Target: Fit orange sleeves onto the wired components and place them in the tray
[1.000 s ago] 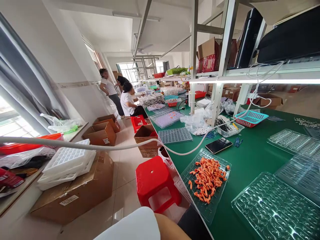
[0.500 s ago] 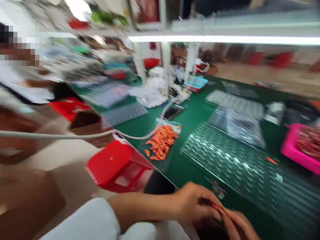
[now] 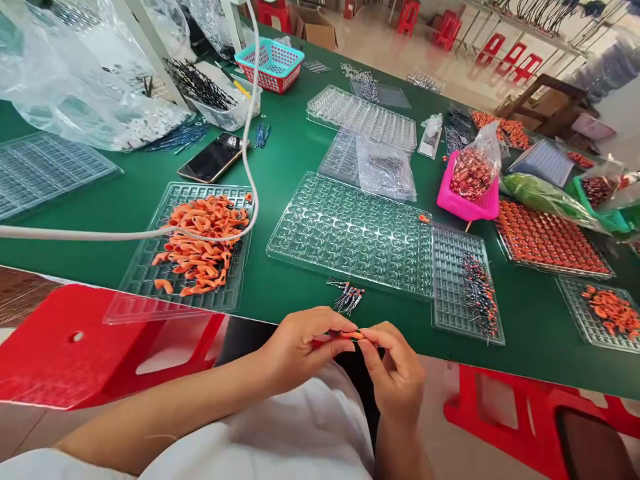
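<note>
My left hand (image 3: 307,343) and my right hand (image 3: 395,367) meet just off the table's near edge. Between their fingertips is a small curved orange piece (image 3: 353,335), pinched from both sides. A bit of red-orange also shows under my left fingers; what it belongs to is hidden. Just beyond my hands lies a small bunch of thin-leaded parts with orange tips (image 3: 347,298). Farther off is a clear moulded tray (image 3: 350,233) with one orange piece (image 3: 424,218) at its right corner. Loose curved orange pieces (image 3: 200,243) are heaped on a tray at left.
A white cable (image 3: 250,133) hangs across the left side. A phone (image 3: 213,158) lies behind the orange heap. At right are a tray of leaded parts (image 3: 480,293) and a pink basket (image 3: 470,190). Red stools (image 3: 55,347) stand at the near edge.
The view has swung right and downward and is now sharp. Both hands appear nearer the middle, fingertips together, with the orange piece plainly visible between them.
</note>
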